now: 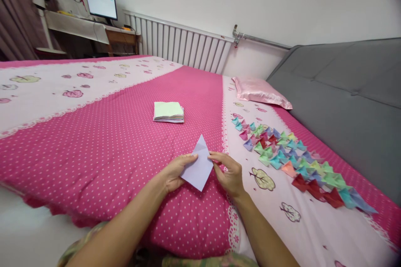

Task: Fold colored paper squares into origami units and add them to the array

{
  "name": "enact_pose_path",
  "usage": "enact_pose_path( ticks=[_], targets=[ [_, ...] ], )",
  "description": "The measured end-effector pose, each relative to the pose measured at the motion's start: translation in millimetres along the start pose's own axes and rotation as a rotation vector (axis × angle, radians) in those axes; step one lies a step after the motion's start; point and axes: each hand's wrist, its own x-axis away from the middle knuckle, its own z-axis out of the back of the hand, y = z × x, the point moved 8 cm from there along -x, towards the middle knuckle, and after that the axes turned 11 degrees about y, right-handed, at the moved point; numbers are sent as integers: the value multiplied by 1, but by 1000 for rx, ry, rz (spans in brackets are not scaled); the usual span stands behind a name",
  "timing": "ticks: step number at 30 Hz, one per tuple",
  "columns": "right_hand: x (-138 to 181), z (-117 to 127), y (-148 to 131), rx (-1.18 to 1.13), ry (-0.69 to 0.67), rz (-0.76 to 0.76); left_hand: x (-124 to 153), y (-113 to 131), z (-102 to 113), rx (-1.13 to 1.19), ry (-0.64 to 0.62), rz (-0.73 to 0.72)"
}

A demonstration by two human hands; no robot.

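Note:
A pale lilac sheet of paper [198, 170] is held up between my hands, one corner pointing away from me. Its right side looks partly folded in. My left hand [177, 171] grips the left edge, thumb on top and fingers underneath. At the right edge, my right hand [228, 172] pinches the paper between thumb and fingertips. Beyond the hands lies a stack of square paper [168, 110] with a pale green sheet on top. To the right, several rows of small folded paper boats [282, 156] in many colours spread over the bed.
A pink dotted bedspread [125, 133] covers the bed beneath everything. A pink pillow [261, 93] lies against the grey headboard [344, 87] at the right. A white radiator [181, 44] stands at the back, with a desk [75, 27] and monitor [100, 2] at the far left.

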Motion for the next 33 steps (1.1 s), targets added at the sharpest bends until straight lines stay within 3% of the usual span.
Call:
enact_pose_path(
  ticks=[10,15,17,22,28,33],
  targets=[
    [2,-16,6,-178,-191,-134,-2,12,8,-106,23,-78],
    [4,-15,14,-143,-150,-195,0,11,6,-80,54,-60],
    [4,-13,17,-119,-109,-228,2,11,1,-56,9,-48],
    [4,-8,20,-75,-15,-292,9,11,-17,-14,-245,-8],
    [5,-6,22,-66,7,-337,13,11,-22,-177,-319,-162],
    [7,-7,26,-129,17,-382,9,8,-21,-219,-296,-184]
  ],
)
